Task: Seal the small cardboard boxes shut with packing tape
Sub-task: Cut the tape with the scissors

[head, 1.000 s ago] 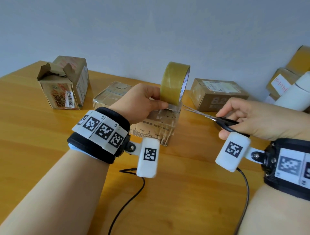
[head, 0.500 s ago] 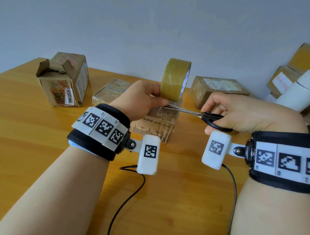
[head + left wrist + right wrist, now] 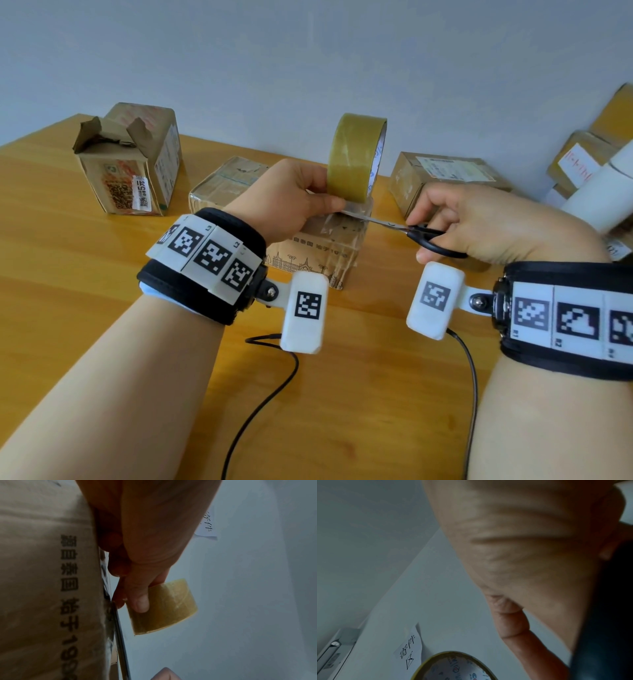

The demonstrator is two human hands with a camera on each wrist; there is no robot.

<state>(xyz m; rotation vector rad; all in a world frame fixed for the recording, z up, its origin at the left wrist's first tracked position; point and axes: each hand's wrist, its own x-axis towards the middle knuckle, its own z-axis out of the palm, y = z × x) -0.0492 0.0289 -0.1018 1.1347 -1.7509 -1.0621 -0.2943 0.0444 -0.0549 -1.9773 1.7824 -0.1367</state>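
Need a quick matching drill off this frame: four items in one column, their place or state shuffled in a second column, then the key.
Items:
1. tape roll
2. scissors
3. box with torn flaps
4. box with white label

States:
A. open at the top, far left on the table
B. shut, near the wall, behind the right hand
C. held upright by the left hand over the printed box
D. gripped by the right hand, blades at the tape strip

Pairs: 1-C, 2-D, 3-A, 4-B
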